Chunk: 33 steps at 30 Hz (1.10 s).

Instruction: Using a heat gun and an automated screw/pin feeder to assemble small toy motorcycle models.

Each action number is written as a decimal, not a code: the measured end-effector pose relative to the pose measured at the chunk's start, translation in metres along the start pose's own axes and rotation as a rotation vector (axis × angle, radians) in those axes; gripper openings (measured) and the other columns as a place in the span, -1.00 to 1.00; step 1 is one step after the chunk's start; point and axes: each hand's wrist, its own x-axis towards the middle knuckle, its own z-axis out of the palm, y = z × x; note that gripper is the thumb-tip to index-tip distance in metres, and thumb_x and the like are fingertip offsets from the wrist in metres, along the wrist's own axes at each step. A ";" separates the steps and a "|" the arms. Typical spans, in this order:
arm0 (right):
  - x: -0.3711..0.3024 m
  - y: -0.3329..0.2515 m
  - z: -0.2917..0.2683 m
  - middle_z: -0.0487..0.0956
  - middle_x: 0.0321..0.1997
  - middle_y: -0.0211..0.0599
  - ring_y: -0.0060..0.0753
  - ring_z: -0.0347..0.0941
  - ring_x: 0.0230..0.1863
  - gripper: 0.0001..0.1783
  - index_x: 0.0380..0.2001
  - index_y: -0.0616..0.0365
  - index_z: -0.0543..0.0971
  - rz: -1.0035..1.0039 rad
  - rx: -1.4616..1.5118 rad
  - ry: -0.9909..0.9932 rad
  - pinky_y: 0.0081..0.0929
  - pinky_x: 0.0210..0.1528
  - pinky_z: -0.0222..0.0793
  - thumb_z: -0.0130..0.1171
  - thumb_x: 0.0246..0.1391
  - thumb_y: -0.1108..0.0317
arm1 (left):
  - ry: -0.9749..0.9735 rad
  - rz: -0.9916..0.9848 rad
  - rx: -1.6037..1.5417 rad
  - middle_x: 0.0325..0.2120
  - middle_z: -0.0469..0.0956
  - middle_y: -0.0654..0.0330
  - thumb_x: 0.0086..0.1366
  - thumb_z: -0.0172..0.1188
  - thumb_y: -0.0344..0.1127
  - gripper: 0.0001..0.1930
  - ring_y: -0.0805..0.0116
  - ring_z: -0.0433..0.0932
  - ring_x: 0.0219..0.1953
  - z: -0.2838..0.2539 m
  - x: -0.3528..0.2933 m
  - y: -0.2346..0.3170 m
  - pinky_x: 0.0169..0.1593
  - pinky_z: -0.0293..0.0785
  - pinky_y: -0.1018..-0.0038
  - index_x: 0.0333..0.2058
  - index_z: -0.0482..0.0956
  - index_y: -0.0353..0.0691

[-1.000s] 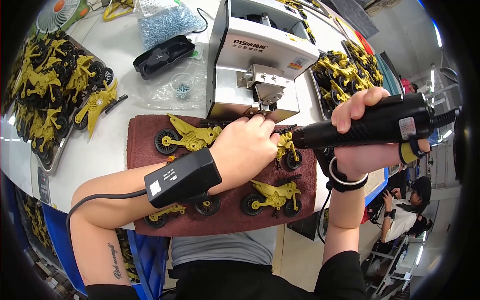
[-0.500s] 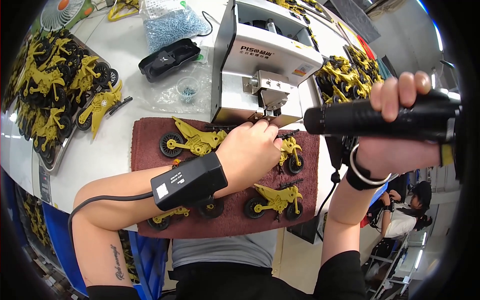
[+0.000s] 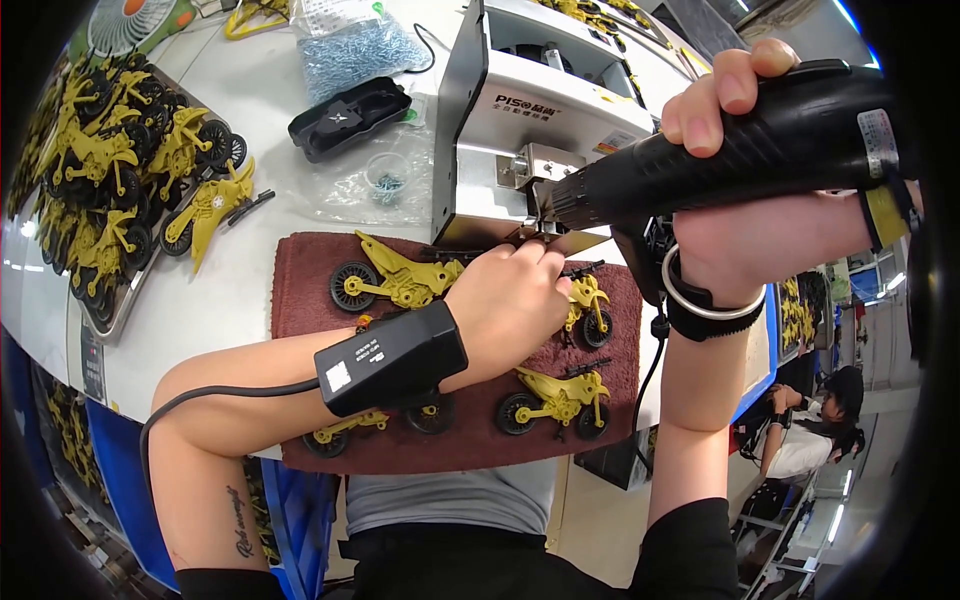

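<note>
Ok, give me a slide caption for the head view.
Right hand holds a black power screwdriver near a white machine; left hand is among yellow toy motorcycles on a maroon towel.

You are working at a white table (image 3: 215,310), its edges bowed by the lens. Blue bins (image 3: 300,530) stand below the table's near left edge. Beneath its near side you have pale beige floor (image 3: 590,515). Past the table's right end: a light metal frame (image 3: 790,566) with rails, tilted in your view. Strip lights (image 3: 836,523), white and lit, show beyond that same end. Right of the table's far end, a grey surface (image 3: 795,28); wall or ceiling, cannot tell.
</note>
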 end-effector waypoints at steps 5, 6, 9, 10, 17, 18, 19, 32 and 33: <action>-0.015 -0.021 0.011 0.31 -0.36 -0.36 -0.46 0.26 -0.49 -0.13 -0.19 0.20 0.32 0.040 0.046 0.063 -0.49 -0.33 0.13 -0.03 -0.26 -0.45 | -0.017 0.000 -0.002 -0.44 0.42 0.20 0.02 0.22 -0.21 -0.66 0.29 0.43 -0.29 -0.003 0.001 0.002 -0.28 0.42 0.44 -0.22 0.55 -0.23; -0.023 -0.027 0.011 0.31 -0.36 -0.36 -0.48 0.26 -0.50 -0.17 -0.20 0.19 0.31 0.035 0.058 0.115 -0.50 -0.33 0.12 0.04 -0.25 -0.39 | 0.002 0.007 0.019 -0.43 0.42 0.20 0.03 0.22 -0.21 -0.67 0.29 0.43 -0.29 -0.003 0.000 0.001 -0.28 0.41 0.44 -0.22 0.55 -0.23; -0.045 -0.040 0.013 0.30 -0.42 -0.40 -0.55 0.28 -0.55 -0.38 -0.35 0.11 0.27 -0.020 -0.062 0.164 -0.55 -0.38 0.15 0.24 -0.24 -0.15 | 0.005 0.020 0.029 -0.42 0.41 0.20 0.03 0.21 -0.20 -0.68 0.30 0.42 -0.28 -0.002 0.000 0.001 -0.28 0.40 0.44 -0.24 0.54 -0.23; -0.052 -0.044 0.012 0.30 -0.43 -0.41 -0.55 0.28 -0.56 -0.38 -0.38 0.09 0.26 -0.020 -0.067 0.175 -0.56 -0.40 0.15 0.26 -0.25 -0.17 | -0.008 0.023 0.024 -0.41 0.40 0.20 0.03 0.21 -0.20 -0.68 0.30 0.41 -0.29 -0.002 0.000 0.001 -0.29 0.40 0.44 -0.25 0.53 -0.23; -0.096 -0.047 0.005 0.32 -0.47 -0.37 -0.51 0.27 -0.65 -0.20 -0.36 0.13 0.29 0.004 -0.167 0.362 -0.56 -0.49 0.14 0.12 -0.31 -0.44 | -0.016 0.019 0.044 -0.41 0.39 0.18 0.02 0.22 -0.20 -0.67 0.28 0.41 -0.29 -0.002 -0.002 -0.001 -0.26 0.41 0.44 -0.24 0.53 -0.22; -0.100 -0.052 0.002 0.32 -0.46 -0.36 -0.49 0.26 -0.65 -0.18 -0.34 0.15 0.30 0.016 -0.173 0.371 -0.55 -0.50 0.13 0.11 -0.31 -0.45 | -0.010 0.034 0.035 -0.41 0.39 0.18 0.02 0.22 -0.20 -0.67 0.28 0.41 -0.29 -0.003 0.000 0.001 -0.26 0.41 0.44 -0.24 0.53 -0.22; -0.103 -0.056 0.001 0.33 -0.45 -0.34 -0.48 0.26 -0.65 -0.16 -0.33 0.17 0.31 0.029 -0.178 0.380 -0.54 -0.51 0.13 0.10 -0.31 -0.46 | -0.011 0.043 0.024 -0.40 0.39 0.18 0.02 0.23 -0.20 -0.67 0.28 0.41 -0.28 -0.003 0.003 0.003 -0.25 0.41 0.44 -0.23 0.53 -0.22; -0.110 -0.041 0.000 0.34 -0.42 -0.32 -0.46 0.27 -0.64 -0.11 -0.30 0.19 0.34 0.012 -0.121 0.401 -0.54 -0.52 0.12 0.05 -0.31 -0.51 | -0.036 0.023 0.016 -0.40 0.40 0.17 0.02 0.23 -0.20 -0.66 0.27 0.41 -0.28 -0.004 0.000 0.000 -0.23 0.41 0.43 -0.23 0.54 -0.23; -0.111 -0.040 -0.002 0.36 -0.42 -0.24 -0.40 0.31 -0.64 -0.03 -0.28 0.23 0.34 -0.019 -0.107 0.410 -0.47 -0.53 0.18 0.00 -0.35 -0.57 | -0.036 0.021 0.016 -0.40 0.40 0.17 0.02 0.23 -0.20 -0.66 0.27 0.41 -0.28 -0.005 0.000 0.000 -0.23 0.41 0.43 -0.23 0.54 -0.23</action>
